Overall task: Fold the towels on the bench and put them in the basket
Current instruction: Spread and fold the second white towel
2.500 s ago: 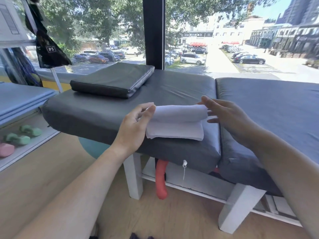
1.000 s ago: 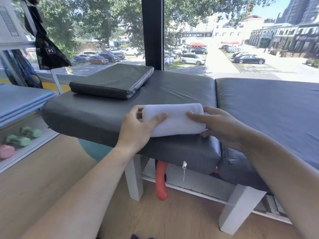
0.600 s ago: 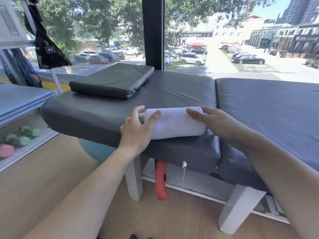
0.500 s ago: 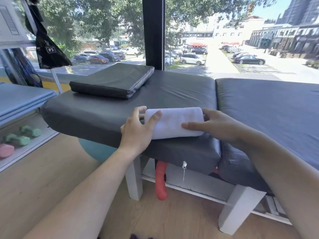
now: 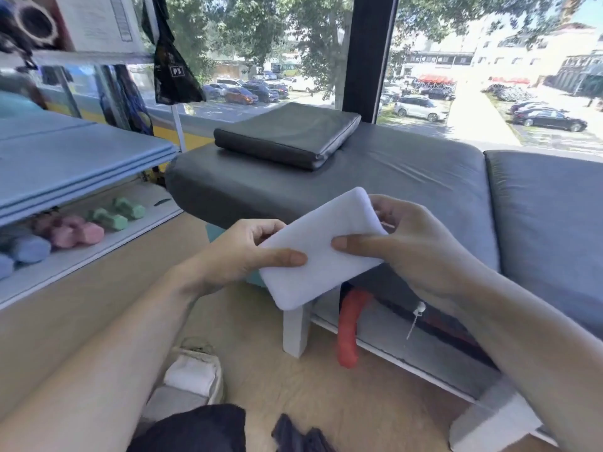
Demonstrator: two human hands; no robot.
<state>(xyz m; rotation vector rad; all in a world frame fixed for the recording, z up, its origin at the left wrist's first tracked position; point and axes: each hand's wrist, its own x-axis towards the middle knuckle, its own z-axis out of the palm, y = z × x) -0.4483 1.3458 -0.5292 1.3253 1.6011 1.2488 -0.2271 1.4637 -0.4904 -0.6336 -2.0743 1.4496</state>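
A folded white towel [image 5: 321,246] is up in the air, in front of the near edge of the worktop [image 5: 408,177]. It does not touch the worktop. It is tilted, with its far right end higher than its near left end.

The left hand [image 5: 241,256] pinches the left end of the towel, with the thumb lying flat on top. The right hand [image 5: 408,243] grips the right end, with its thumb on top and its fingers curled behind the cloth.

The worktop is a dark grey padded bench with white legs [image 5: 295,327]. A flat dark cushion [image 5: 287,135] lies on its far left part. Under the bench hangs a red bent thing [image 5: 350,327], and I cannot tell what it is.

Down on the wooden floor [image 5: 293,386], near the left, stands a light basket [image 5: 215,373] with a folded white towel inside [image 5: 192,376]. The basket is partly hidden by the left arm.

On the left is a low shelf [image 5: 98,249] with small dumbbells: green ones [image 5: 117,215], pink ones [image 5: 75,231] and blue ones [image 5: 26,249]. Blue mats [image 5: 71,164] lie stacked above them. A black bag [image 5: 171,73] hangs by the window. Behind the bench, through the window, are trees and parked cars [image 5: 421,107].
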